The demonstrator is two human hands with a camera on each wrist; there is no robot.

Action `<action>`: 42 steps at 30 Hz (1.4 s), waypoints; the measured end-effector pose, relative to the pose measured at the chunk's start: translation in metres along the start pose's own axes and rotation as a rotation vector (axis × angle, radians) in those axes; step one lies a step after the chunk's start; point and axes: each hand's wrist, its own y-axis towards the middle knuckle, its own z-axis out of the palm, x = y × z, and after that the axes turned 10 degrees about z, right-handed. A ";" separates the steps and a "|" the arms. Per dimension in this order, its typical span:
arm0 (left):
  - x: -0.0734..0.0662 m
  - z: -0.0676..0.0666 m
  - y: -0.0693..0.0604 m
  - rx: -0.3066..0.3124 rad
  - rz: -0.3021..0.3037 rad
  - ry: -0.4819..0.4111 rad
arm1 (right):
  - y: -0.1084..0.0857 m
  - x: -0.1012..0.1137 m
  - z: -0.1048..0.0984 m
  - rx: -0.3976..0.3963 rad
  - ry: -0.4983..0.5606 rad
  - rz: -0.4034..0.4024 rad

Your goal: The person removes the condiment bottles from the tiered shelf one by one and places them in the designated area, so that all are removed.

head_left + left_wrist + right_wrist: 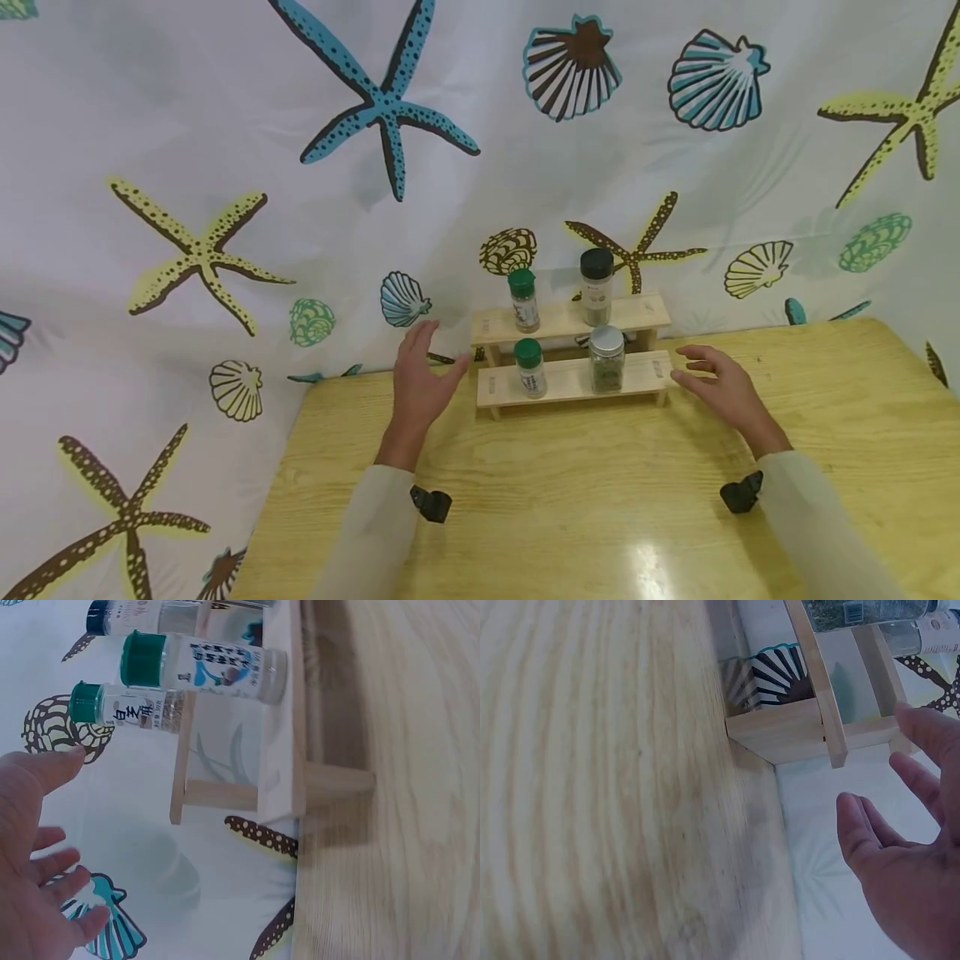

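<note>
L hand (423, 383) & R hand (722, 387) flank the wooden rack (566, 379), fingers apart, loosely bent, holding nothing. Far-L green-capped jar (525, 313) has Chinese label (133, 712), approx. "白芝麻".

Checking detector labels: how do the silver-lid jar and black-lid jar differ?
- Place: the silver-lid jar stands on the lower shelf; the black-lid jar on the upper shelf.
- Shape: the silver-lid jar looks squatter; the black-lid jar taller and slimmer.
- Contents: greenish in the silver-lid jar; paler in the black-lid jar.

Shared: both upright, see-through, lids on.
</note>
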 end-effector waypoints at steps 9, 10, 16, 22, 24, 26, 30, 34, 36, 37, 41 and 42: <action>-0.021 0.022 0.024 0.098 -0.080 -0.196 | 0.016 -0.002 0.006 0.130 0.113 0.067; -0.022 0.024 0.027 0.107 -0.080 -0.213 | 0.017 -0.001 0.007 0.137 0.112 0.067; -0.026 0.034 0.038 0.147 -0.087 -0.307 | 0.022 -0.004 0.009 0.164 0.100 0.068; -0.029 0.045 0.049 0.143 -0.107 -0.380 | 0.025 -0.007 0.011 0.169 0.101 0.064; -0.030 0.048 0.052 0.127 -0.122 -0.397 | 0.026 -0.008 0.012 0.176 0.109 0.065; -0.031 0.050 0.057 0.118 -0.133 -0.413 | 0.027 -0.008 0.012 0.180 0.119 0.065; -0.032 0.058 0.065 0.127 -0.154 -0.460 | 0.030 -0.008 0.012 0.182 0.128 0.066; -0.032 0.066 0.073 0.131 -0.159 -0.497 | 0.033 -0.011 0.012 0.181 0.124 0.077; -0.032 0.070 0.077 0.126 -0.147 -0.506 | 0.033 -0.013 0.011 0.177 0.124 0.088; -0.032 0.071 0.078 0.122 -0.142 -0.504 | 0.033 -0.013 0.011 0.178 0.130 0.091; -0.032 0.075 0.080 0.106 -0.155 -0.480 | 0.032 -0.013 0.011 0.189 0.149 0.082; -0.032 0.074 0.080 0.102 -0.164 -0.478 | 0.032 -0.012 0.011 0.192 0.152 0.077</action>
